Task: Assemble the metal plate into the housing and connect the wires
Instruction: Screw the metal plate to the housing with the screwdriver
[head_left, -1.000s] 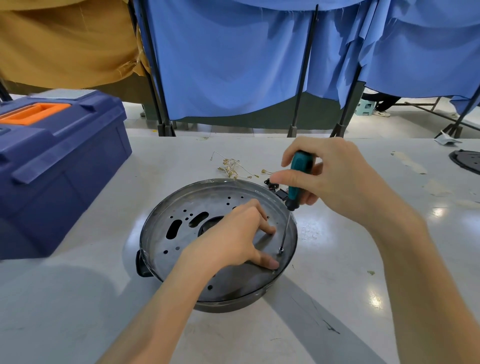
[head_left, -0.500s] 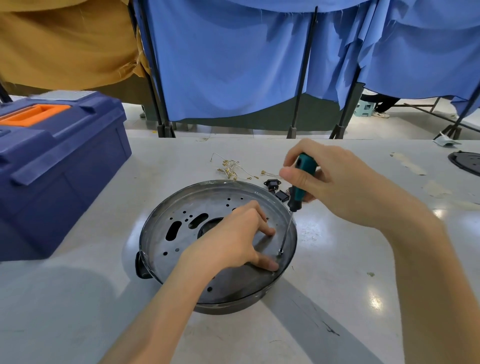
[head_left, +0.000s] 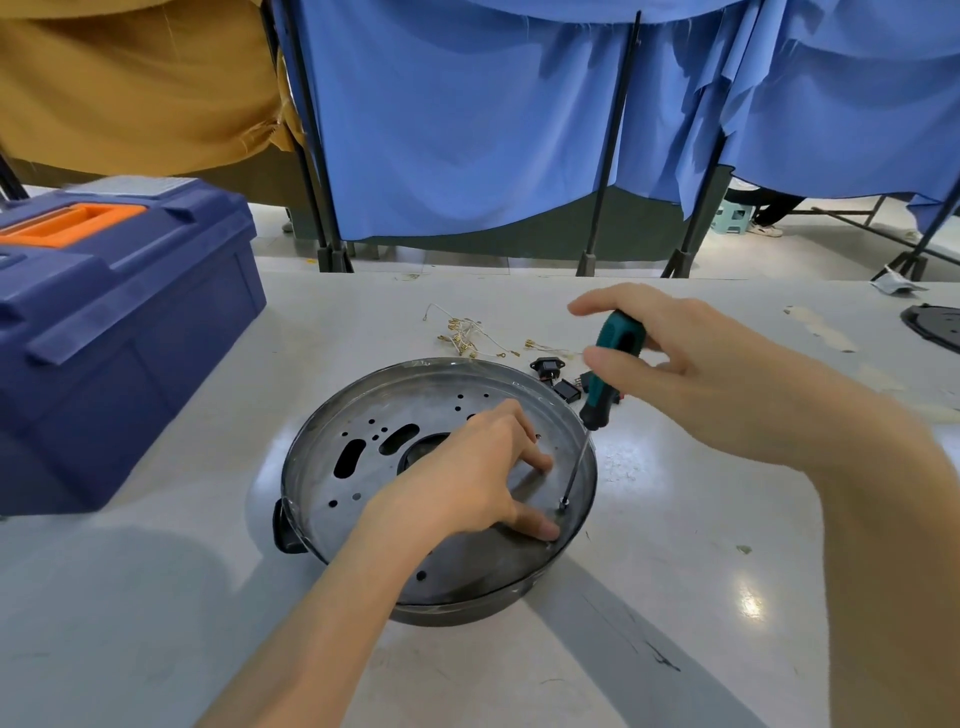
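The round dark housing (head_left: 470, 612) sits mid-table with the perforated metal plate (head_left: 441, 400) lying inside it. My left hand (head_left: 467, 478) rests on the plate, its thumb and fingertips pressing down on either side of a screw (head_left: 563, 503) near the right rim. My right hand (head_left: 701, 374) holds a teal-and-black screwdriver (head_left: 615, 338) between thumb and fingers, with the index finger lifted above the handle. Its tilted shaft ends with the tip on that screw. Thin wires with brass terminals (head_left: 467, 332) lie loose behind the housing.
A blue toolbox with an orange handle (head_left: 104, 338) stands at the left. Small black connectors (head_left: 545, 366) lie next to the housing's far right rim. A black disc (head_left: 935, 327) sits at the table's right edge. Blue curtains on stands hang behind the table.
My right hand has shifted its hold on the screwdriver handle, with the index finger lifted off. The tip stays on the screw and my left hand stays on the plate.
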